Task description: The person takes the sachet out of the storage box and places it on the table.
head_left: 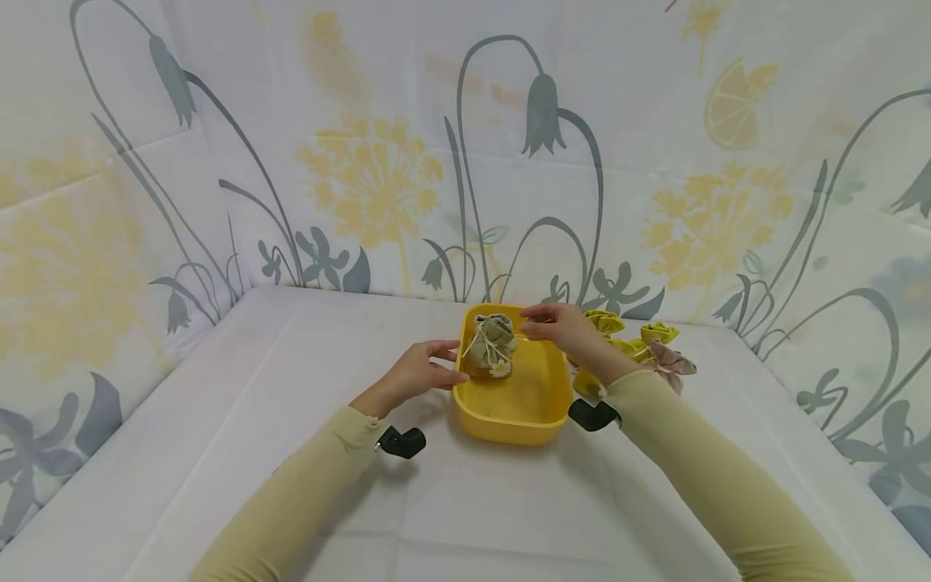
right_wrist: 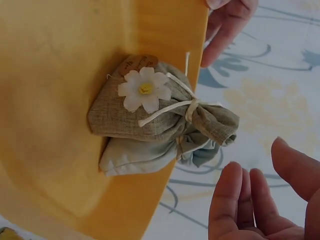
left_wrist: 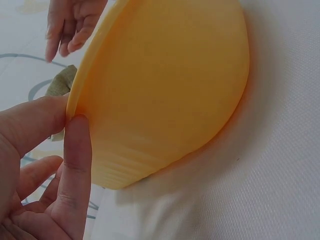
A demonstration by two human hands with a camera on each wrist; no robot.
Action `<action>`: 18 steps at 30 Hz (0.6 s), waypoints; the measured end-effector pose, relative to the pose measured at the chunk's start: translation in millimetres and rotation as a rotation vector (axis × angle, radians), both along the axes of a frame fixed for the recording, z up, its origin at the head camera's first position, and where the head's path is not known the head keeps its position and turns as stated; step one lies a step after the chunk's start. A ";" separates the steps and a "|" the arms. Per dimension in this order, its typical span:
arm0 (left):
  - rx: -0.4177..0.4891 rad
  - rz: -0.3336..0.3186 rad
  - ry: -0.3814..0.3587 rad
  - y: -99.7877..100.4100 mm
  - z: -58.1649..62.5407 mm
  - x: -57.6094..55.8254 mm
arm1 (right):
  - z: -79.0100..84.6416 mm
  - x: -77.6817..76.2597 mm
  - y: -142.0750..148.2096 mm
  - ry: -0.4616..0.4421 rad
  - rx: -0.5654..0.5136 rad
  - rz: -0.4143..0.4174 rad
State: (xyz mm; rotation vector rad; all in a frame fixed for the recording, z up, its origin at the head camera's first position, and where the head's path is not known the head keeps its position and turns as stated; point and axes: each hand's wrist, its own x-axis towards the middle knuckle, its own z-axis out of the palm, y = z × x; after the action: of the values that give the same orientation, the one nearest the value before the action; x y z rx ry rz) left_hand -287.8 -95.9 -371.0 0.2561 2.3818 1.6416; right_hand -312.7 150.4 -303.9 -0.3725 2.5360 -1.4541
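Note:
A yellow plastic tub stands on the white-covered table. My left hand pinches its left rim between thumb and finger, as the left wrist view shows up close. Inside the tub, against its left side, a brownish linen drawstring pouch with a white flower and a small tag stands upright. A pale grey-green pouch leans right beside it, its gathered neck showing. My right hand hovers over the tub's far right part, fingers slightly bent, thumb apart and nothing between them, a short way from the pouch necks.
To the right of the tub, partly behind my right forearm, lie several mustard-yellow pouches and a dusty-pink pouch. A patterned cloth with flowers hangs behind the table. Black wrist cameras are strapped under both wrists.

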 end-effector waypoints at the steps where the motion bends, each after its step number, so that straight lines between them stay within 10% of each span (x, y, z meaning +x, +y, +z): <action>1: -0.001 0.001 0.000 0.2 0.4 0.4 | 0.6 -0.9 -1.3 -0.003 0.015 0.012; 18: 0.013 -0.001 -0.008 -0.7 0.8 1.4 | -6.8 -16.5 -20.0 -0.028 0.195 0.118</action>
State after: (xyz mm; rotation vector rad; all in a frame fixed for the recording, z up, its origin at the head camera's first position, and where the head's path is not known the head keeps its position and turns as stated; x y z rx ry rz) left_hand -286.5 -96.6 -370.3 0.2531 2.3652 1.6553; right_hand -329.2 130.4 -310.6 -0.4576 2.5568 -1.1511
